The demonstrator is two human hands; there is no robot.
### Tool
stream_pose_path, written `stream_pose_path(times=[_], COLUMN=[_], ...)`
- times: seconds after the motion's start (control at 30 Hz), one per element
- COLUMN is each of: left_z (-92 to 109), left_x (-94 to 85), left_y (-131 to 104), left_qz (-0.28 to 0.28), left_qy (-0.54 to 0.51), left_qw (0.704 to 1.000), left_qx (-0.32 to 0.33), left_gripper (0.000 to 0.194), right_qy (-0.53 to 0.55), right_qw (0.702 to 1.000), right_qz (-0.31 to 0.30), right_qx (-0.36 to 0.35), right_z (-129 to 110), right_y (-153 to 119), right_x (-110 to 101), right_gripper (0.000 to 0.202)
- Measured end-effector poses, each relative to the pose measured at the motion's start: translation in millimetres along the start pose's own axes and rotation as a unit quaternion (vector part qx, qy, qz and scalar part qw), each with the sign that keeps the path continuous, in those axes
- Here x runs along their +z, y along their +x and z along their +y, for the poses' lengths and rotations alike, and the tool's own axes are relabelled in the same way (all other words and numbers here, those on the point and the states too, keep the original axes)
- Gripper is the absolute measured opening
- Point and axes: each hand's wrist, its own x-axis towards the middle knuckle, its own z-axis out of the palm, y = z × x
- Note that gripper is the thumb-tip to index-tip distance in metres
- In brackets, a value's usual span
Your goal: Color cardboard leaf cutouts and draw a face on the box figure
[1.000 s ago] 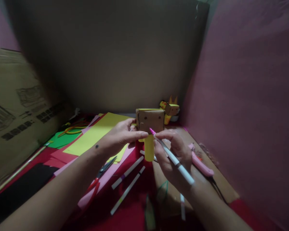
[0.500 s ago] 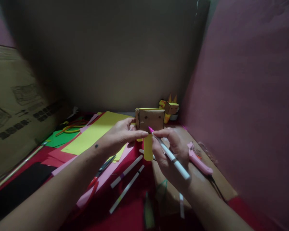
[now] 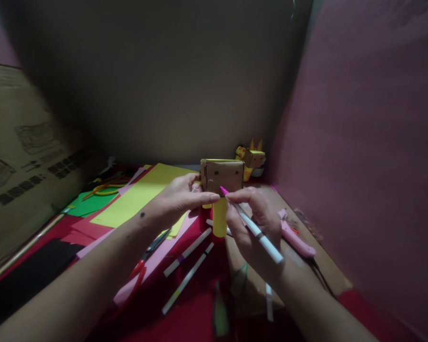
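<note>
A small brown cardboard box point(image 3: 225, 176) with two dark dots for eyes faces me at the centre, above yellow paper tubes point(image 3: 219, 221). My left hand point(image 3: 183, 194) grips it at its left side, thumb along the lower front edge. Between the fingers of my right hand point(image 3: 255, 218) is a white felt-tip marker point(image 3: 258, 233). Its magenta tip meets or nearly meets the lower front of the box; I cannot tell which. Behind to the right stands a finished-looking cardboard figure point(image 3: 254, 159) with pointed yellow horns or ears.
Several white markers point(image 3: 187, 278) lie on the red cloth. Red-handled scissors point(image 3: 151, 249) rest on pink paper, beside yellow sheets point(image 3: 142, 190). A pink glue gun point(image 3: 296, 240) lies on a wooden board point(image 3: 333, 270) at right. A large carton point(image 3: 17, 156) stands at left.
Hardly anything differs. My right hand and the marker have shifted very slightly, while my left hand keeps its hold on the box.
</note>
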Motion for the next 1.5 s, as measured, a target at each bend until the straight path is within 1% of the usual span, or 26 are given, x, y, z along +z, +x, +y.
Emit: stream_pose_path(times=[0.13, 0.3, 0.47, 0.63, 0.8, 0.97, 1.13, 1.27, 1.37, 1.5], left_z=[-0.5, -2.7, -5.5, -5.3, -3.1, -2.9, -2.5, -0.8, -0.1, -0.4], left_x=[-0.5, -1.8, -3.3, -4.3, -4.2, -4.0, -3.8, -2.7, -2.4, -2.6], left_y=[0.5, 1.4, 2.7, 2.6, 2.0, 2.4, 1.5, 0.5, 0.9, 2.4], left_qz=[-0.004, -0.003, -0.001, -0.009, -0.004, 0.004, 0.002, 0.007, 0.002, -0.005], left_qy=[-0.004, -0.007, -0.005, -0.020, -0.004, -0.015, -0.015, -0.016, -0.020, -0.031], left_qw=[1.000, 1.000, 1.000, 1.000, 1.000, 1.000, 1.000, 1.000, 1.000, 0.999], left_qx=[0.004, 0.003, 0.005, -0.002, -0.003, -0.010, -0.014, -0.018, -0.015, -0.018], left_gripper=[0.031, 0.032, 0.031, 0.033, 0.032, 0.032, 0.032, 0.032, 0.032, 0.032], right_qy=[0.012, 0.016, 0.011, 0.018, 0.023, 0.012, 0.026, 0.016, 0.021, 0.031], right_qw=[1.000, 1.000, 1.000, 1.000, 1.000, 1.000, 1.000, 1.000, 1.000, 0.999], right_qz=[0.003, 0.019, -0.007, 0.010, 0.002, 0.001, -0.005, -0.004, -0.009, 0.013], right_qx=[-0.020, 0.011, -0.013, 0.008, -0.010, 0.020, -0.007, 0.015, 0.004, 0.011], right_z=[0.7, -1.2, -2.4, -2.6, -2.4, -3.7, -3.9, -4.6, -4.9, -9.1], right_y=[0.5, 0.4, 0.7, 1.1, 1.3, 1.1, 1.6, 2.3, 3.0, 4.5], right_x=[-0.4, 1.8, -0.2, 0.1, 0.8, -0.3, -0.3, -0.9, -0.9, -3.3], right_gripper=[0.011, 0.009, 0.013, 0.012, 0.012, 0.011, 0.013, 0.012, 0.013, 0.012])
